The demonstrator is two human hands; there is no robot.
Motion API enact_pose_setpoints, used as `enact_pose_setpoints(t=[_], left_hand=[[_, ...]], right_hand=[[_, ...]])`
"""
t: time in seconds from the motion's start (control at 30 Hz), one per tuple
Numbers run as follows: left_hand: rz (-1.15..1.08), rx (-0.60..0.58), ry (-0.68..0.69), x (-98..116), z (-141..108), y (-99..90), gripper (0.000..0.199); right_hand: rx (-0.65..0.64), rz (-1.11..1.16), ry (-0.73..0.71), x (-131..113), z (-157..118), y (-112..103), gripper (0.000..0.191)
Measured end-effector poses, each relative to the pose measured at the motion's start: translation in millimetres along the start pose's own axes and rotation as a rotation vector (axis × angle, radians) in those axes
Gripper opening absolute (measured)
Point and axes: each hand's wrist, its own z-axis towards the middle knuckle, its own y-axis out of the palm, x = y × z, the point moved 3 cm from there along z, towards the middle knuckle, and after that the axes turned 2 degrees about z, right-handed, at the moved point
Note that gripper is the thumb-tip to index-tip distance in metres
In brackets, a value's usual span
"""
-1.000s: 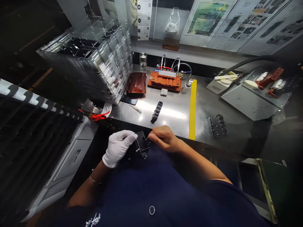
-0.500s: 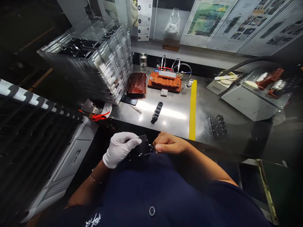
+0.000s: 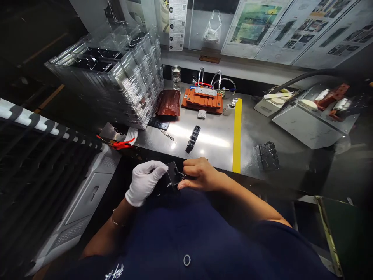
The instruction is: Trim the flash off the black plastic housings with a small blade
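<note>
My left hand (image 3: 145,182), in a white glove, grips the edge of a black plastic part (image 3: 174,175) in front of my body, below the table's front edge. Bare and without a glove, my right hand (image 3: 201,174) has its fingers closed at the part's right side; whether something small is between them is hard to make out. A black segmented strip (image 3: 193,139) lies on the metal table beyond my hands. Behind it are a small white block (image 3: 202,114) and an orange fixture (image 3: 203,100) with a grey bar on top.
Stacked clear trays (image 3: 136,85) rise at the left, beside a dark red piece (image 3: 168,103). Red-handled pliers (image 3: 124,144) lie at the left table edge. Right of the yellow tape (image 3: 237,136) are black parts (image 3: 268,155) and a grey box (image 3: 311,122).
My right hand has moved left, closer to my left hand, and its fingers now overlap the right side of the black part. My left hand and the part have shifted slightly left.
</note>
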Motion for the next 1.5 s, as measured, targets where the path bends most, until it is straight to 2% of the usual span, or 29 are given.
enact_pose_setpoints(t=[0.2,0.33,0.5,0.7,0.77,0.9,0.97,1.0,1.07,1.13,1.2,1.3,1.5], left_hand=[[-0.112,0.100,-0.124,-7.5,-1.0,4.7,0.038],[-0.148,0.155,-0.175,-6.7,0.0,6.8,0.044],[-0.135,0.196,-0.211,-4.2,1.8,7.9,0.049],[-0.122,0.213,-0.234,-7.4,3.6,8.7,0.049],[-0.107,0.202,-0.228,-9.1,3.8,7.8,0.049],[-0.083,0.155,-0.230,-11.4,6.1,6.5,0.047],[-0.086,0.131,-0.252,-11.7,9.7,6.9,0.047],[-0.096,0.116,-0.272,-11.9,12.1,7.4,0.048],[-0.129,0.088,-0.324,-12.9,16.9,8.6,0.048],[-0.166,0.065,-0.374,-15.2,20.7,9.5,0.050],[-0.205,0.048,-0.414,-19.1,22.5,10.0,0.051],[-0.243,0.043,-0.451,-25.5,22.6,9.8,0.051],[-0.281,0.046,-0.472,-29.0,20.8,9.8,0.051]], right_hand=[[0.135,-0.194,0.000,6.4,0.0,0.9,0.059],[0.125,-0.246,-0.037,7.8,0.1,2.5,0.059],[0.175,-0.305,0.027,12.1,0.7,1.8,0.059],[0.189,-0.319,0.034,13.5,5.0,4.4,0.063],[0.137,-0.255,0.078,15.1,7.0,3.7,0.064],[-0.146,0.061,0.099,15.6,7.7,2.2,0.062],[-0.210,0.186,0.085,14.0,6.3,0.5,0.060],[-0.182,0.202,0.100,14.1,5.6,-0.5,0.059],[-0.031,0.122,0.157,16.2,4.6,-2.1,0.055],[0.141,-0.053,0.197,18.0,3.5,-1.2,0.050],[0.248,-0.226,0.188,18.3,3.1,2.6,0.045],[0.308,-0.385,0.154,18.0,3.3,8.2,0.041],[0.297,-0.507,0.171,18.3,3.0,10.8,0.043]])
